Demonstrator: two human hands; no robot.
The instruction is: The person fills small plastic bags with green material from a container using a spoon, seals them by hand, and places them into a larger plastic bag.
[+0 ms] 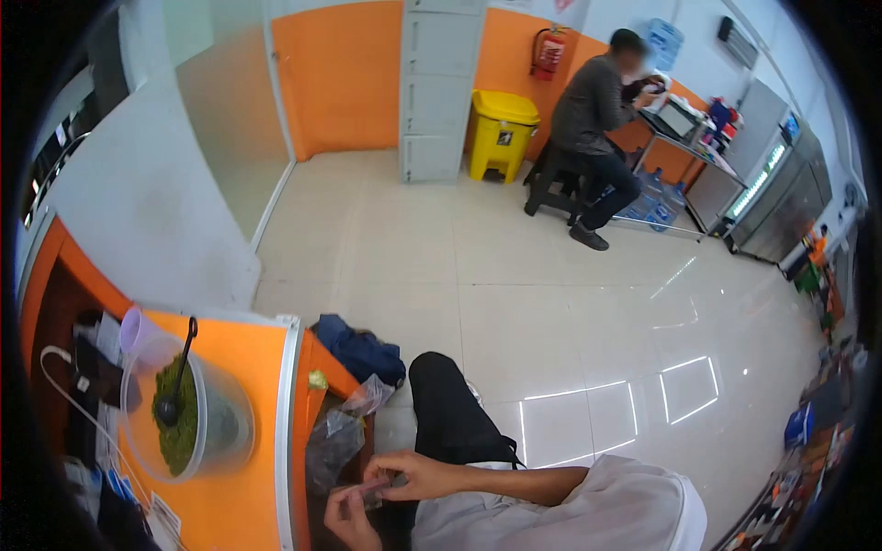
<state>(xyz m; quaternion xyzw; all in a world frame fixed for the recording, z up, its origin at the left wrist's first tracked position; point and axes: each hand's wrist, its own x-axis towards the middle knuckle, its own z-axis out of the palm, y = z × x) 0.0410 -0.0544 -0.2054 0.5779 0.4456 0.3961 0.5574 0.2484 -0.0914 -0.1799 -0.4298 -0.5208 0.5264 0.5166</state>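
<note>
Low in the view, my left hand [349, 522] and my right hand [409, 476] meet over my lap, beside the metal-edged orange counter [262, 386]. Between their fingertips is a small, thin, clear packet [372, 491] with a pinkish part; its details are too small to tell. The fingers of both hands are closed on it. Crumpled clear plastic bags [335, 445] lie just beyond my hands. To the left, on the counter, a clear round tub [225, 427] holds green powder and a black spoon [168, 409].
A purple cup [136, 331] and a white cable are by the tub. Dark blue cloth [363, 349] lies past the counter's edge. Farther off are a yellow bin [503, 133], grey lockers [439, 92] and a person [593, 110] seated on a stool at a table.
</note>
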